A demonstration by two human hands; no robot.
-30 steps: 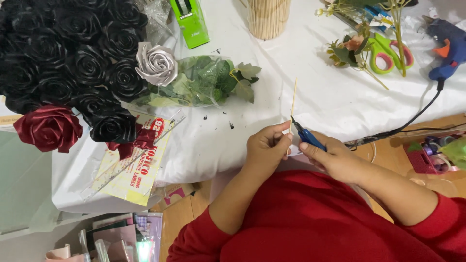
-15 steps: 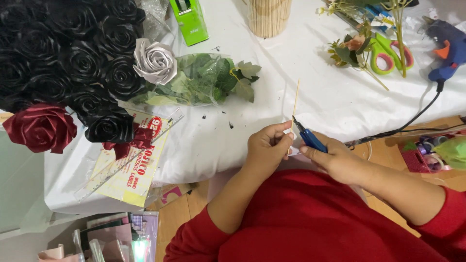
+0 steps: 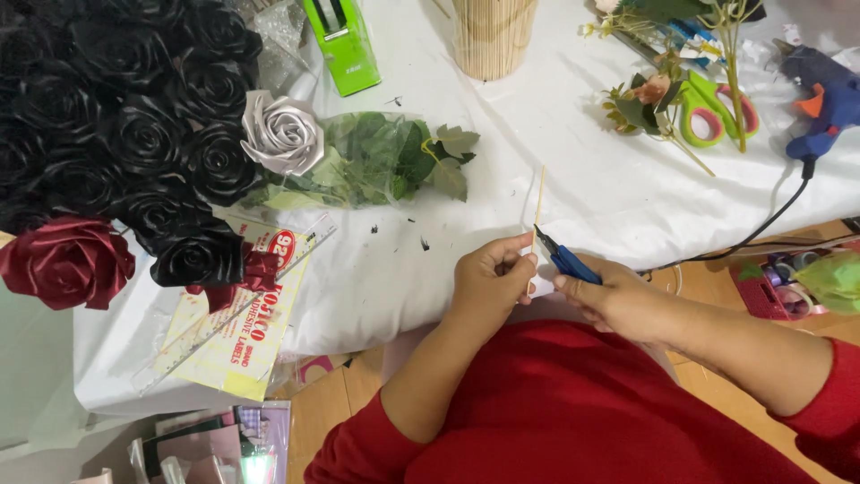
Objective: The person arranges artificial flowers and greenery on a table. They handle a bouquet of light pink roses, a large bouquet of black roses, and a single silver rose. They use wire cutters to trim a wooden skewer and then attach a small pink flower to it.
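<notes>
Hands meet at the near edge of a white-covered table [image 3: 582, 179]. Left hand [image 3: 488, 280] pinches a thin wooden stick [image 3: 539, 202], fingers closed around its lower end, stick pointing away. Right hand [image 3: 618, 300] is wrapped tight around blue-handled cutters [image 3: 563, 258], tip touching the stick. Black ribbon roses [image 3: 116, 125] lie well apart at left.

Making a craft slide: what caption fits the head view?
Left hand holds a thin wooden stick while right hand applies blue-handled cutters.
</notes>
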